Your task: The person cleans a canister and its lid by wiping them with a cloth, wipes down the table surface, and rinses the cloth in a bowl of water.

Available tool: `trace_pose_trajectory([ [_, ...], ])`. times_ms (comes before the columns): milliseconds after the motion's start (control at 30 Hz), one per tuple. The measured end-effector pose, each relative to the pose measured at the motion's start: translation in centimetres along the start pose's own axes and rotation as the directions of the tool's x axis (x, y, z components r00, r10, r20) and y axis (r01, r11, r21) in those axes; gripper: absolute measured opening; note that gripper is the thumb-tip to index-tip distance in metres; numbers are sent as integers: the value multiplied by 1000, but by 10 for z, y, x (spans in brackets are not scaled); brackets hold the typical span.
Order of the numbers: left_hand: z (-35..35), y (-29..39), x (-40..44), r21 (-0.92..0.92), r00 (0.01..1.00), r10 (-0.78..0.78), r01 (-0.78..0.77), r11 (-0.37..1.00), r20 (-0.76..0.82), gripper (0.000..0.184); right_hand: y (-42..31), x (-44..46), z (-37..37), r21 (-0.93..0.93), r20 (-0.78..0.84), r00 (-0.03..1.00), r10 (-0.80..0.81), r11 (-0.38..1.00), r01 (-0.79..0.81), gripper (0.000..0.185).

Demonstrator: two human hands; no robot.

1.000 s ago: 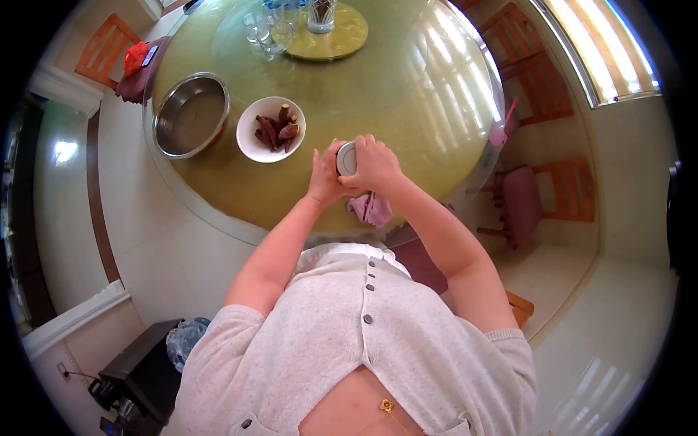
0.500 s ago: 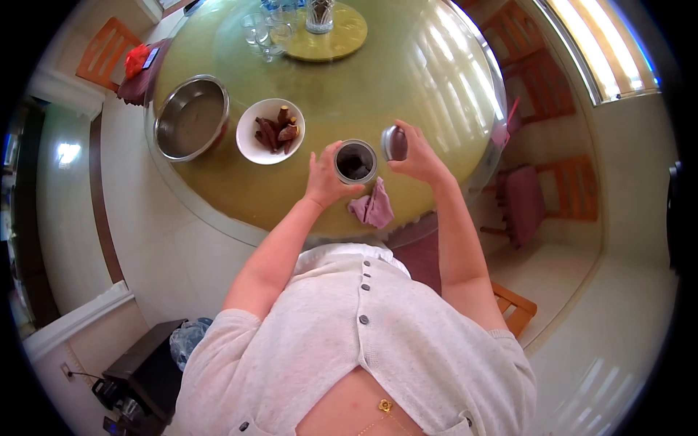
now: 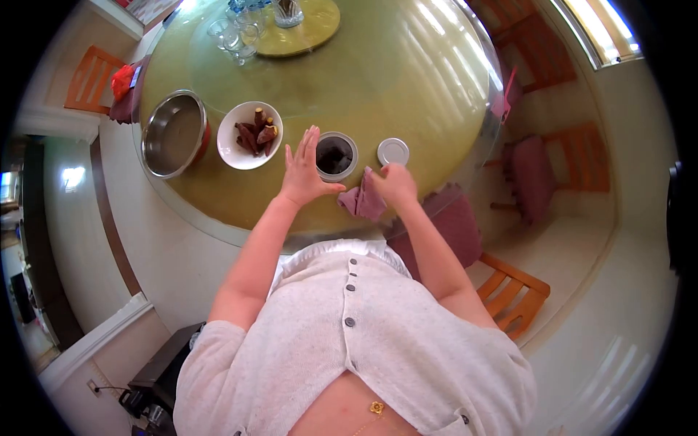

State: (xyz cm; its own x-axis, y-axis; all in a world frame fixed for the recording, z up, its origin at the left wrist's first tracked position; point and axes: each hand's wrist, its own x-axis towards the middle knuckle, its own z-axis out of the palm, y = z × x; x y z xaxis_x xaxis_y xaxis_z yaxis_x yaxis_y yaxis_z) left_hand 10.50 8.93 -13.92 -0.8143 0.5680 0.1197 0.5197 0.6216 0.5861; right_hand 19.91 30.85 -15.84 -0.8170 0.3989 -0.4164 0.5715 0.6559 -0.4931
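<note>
An open round container [image 3: 336, 156] with a metal rim and dark contents stands on the table before me. My left hand [image 3: 302, 171] is at its left side, fingers stretched and thumb spread below the rim; whether the palm touches it is hard to tell. A round silver lid [image 3: 393, 152] lies flat on the table right of the container. Just below the lid, my right hand [image 3: 395, 184] has its fingers closed on the upper part of a crumpled mauve cloth [image 3: 363, 201], which is drawn up toward it.
Left of the container are a white bowl [image 3: 234, 151] of sweet potatoes [image 3: 256, 134] and a large metal basin [image 3: 174, 138]. Glasses [image 3: 236, 36] stand by the yellow turntable [image 3: 309, 33]. A cushioned chair [image 3: 451, 225] is tucked at the near right edge.
My right hand has put the lid down on the table and moved down to grip the cloth. The left hand's fingers have straightened from around the container. The view has shifted slightly.
</note>
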Motion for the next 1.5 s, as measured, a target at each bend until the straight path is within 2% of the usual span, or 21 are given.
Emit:
trace_pose_trajectory([
  [67, -2, -1, 7, -5, 997, -23, 24, 1000, 76, 126, 2, -13, 28, -285, -127, 989, -76, 958, 37, 43],
  [100, -2, 0, 10, -4, 989, -53, 55, 999, 139, 124, 13, -7, 37, -286, -133, 988, -74, 958, 33, 43],
  [167, 2, 2, 11, 6, 991, -64, 64, 998, 120, 122, 32, 10, 59, -42, -90, 994, -68, 997, 64, 24],
  [200, 3, 2, 9, 20, 992, -77, 75, 997, 105, 120, 31, 14, 57, -40, -84, 994, -71, 997, 68, 24],
  [233, 5, 4, 7, 24, 991, -80, 78, 997, 107, 120, 32, 19, 53, 407, -36, 999, -11, 913, 25, 21],
  [267, 8, 7, 4, 32, 993, -110, 108, 994, 51, 119, 34, 22, 51, 766, 32, 999, 25, 642, -41, 19],
  [333, 16, 12, 2, 30, 991, -135, 135, 990, -1, 118, 11, 16, 22, 813, 41, 998, 54, 579, -65, 23],
  [400, 23, 16, 0, 31, 981, -181, 184, 982, -76, 113, 1, 26, 10, 824, -83, 996, -17, 561, 78, 28],
  [500, 24, 17, -1, 66, 976, -201, 206, 976, -77, 112, -33, 29, -10, 700, -93, 995, -28, 709, 86, 29],
  [633, 23, 20, 0, 78, 973, -222, 227, 971, -71, 111, -61, 35, -25, 657, -131, 984, -117, 733, 174, 30],
  [700, 21, 21, 0, 65, 971, -228, 233, 970, -71, 110, -70, 40, -31, 503, -44, 977, -209, 840, 203, 26],
  [833, 19, 22, 1, 58, 966, -250, 253, 966, -59, 111, -89, 55, -30, 586, -142, 922, -361, 719, 372, 24],
  [900, 22, 22, 0, 48, 968, -241, 245, 968, -75, 111, -99, 53, -40, 320, -72, 939, -336, 884, 341, 22],
  [933, 23, 22, 0, 46, 967, -243, 247, 968, -77, 111, -103, 54, -44, 317, -71, 939, -338, 884, 342, 22],
  [1000, 23, 21, 0, 33, 965, -250, 253, 967, -77, 111, -111, 63, -48, 87, 43, 950, -309, 949, 304, 23],
  [1133, 24, 20, 2, 25, 963, -256, 259, 966, -82, 110, -110, 78, -49, 42, 99, 900, -424, 905, 422, 21],
  [1200, 25, 21, -1, 34, 967, -230, 235, 971, -114, 109, -112, 83, -49, -123, 174, 888, -425, 885, 448, 20],
  [1333, 27, 25, 0, 18, 955, -271, 275, 961, -117, 108, -114, 82, -54, -146, 223, 904, -366, 904, 402, 23],
  [1400, 29, 27, 0, 0, 944, -300, 303, 953, -139, 108, -107, 73, -57, 94, 379, 917, -121, 991, 92, 27],
  [1433, 30, 28, 0, -1, 944, -301, 303, 953, -138, 108, -100, 72, -55, 93, 380, 917, -119, 992, 90, 27],
  [1500, 32, 29, -2, 6, 938, -309, 314, 949, -154, 108, -85, 66, -46, 34, 188, 955, -229, 973, 227, 25],
])
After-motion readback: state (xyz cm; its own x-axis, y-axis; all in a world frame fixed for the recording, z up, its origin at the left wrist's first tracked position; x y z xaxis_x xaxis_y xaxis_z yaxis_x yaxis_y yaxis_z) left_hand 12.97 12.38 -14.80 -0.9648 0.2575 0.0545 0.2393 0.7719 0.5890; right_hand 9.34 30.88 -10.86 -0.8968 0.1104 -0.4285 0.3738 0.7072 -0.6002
